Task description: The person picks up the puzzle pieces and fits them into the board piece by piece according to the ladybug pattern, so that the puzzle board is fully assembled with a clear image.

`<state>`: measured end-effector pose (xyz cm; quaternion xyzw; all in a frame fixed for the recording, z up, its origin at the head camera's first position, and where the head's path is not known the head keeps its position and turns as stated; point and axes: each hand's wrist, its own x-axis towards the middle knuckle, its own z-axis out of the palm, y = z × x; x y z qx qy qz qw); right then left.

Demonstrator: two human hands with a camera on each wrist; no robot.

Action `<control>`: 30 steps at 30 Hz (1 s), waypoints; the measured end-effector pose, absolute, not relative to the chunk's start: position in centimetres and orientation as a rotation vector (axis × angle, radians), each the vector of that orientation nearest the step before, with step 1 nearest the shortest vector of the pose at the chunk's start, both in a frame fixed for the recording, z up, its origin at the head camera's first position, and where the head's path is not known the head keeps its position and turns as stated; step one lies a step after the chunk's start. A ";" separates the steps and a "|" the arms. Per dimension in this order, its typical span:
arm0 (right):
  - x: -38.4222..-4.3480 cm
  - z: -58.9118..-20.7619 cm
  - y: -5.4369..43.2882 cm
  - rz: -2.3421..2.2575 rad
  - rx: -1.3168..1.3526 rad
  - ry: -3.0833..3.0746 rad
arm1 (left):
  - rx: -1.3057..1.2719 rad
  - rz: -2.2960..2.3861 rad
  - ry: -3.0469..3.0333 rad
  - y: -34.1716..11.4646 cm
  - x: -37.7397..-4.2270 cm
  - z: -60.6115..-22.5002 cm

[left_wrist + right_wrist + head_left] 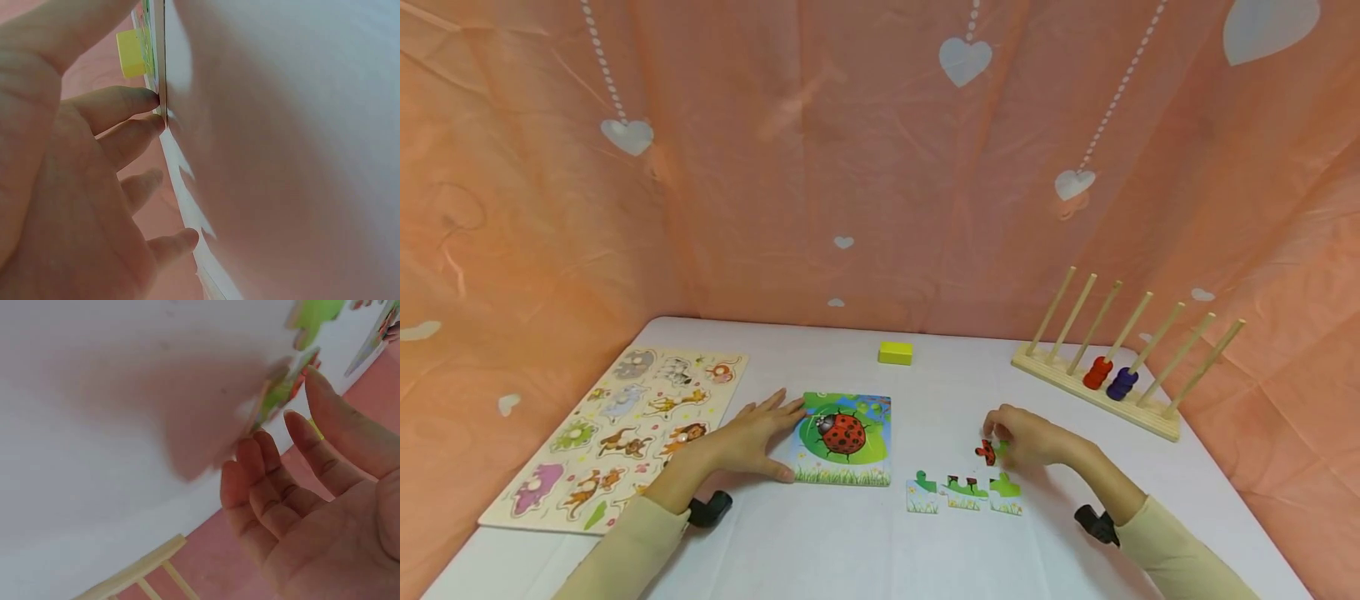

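A square ladybug picture puzzle board [844,439] lies flat on the white table. My left hand [754,442] rests at its left side, fingers spread and fairly straight; in the left wrist view, fingertips [153,100] touch the board's edge. My right hand [1024,435] is to the right, fingers curled at a red and green puzzle piece [987,452]. In the right wrist view, thumb and fingers hold this puzzle piece [278,397] by its edges, close to the table. Just below lie three loose puzzle pieces, a left one [922,493], a middle one [965,492] and a right one [1005,493].
A wooden animal peg puzzle [617,433] covers the table's left side. At the back sits a yellow block [895,353]. A wooden peg rack [1097,392] with red rings [1098,372] and blue rings [1122,383] stands at the back right. An orange curtain [865,167] surrounds the table.
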<state>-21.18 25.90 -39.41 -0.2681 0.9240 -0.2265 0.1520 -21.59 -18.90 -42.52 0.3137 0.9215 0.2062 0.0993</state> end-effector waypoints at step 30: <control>-23.0 -40.7 25.3 -0.997 -1.009 2.502 | 0.918 0.610 2.720 -18.8 -21.4 -42.2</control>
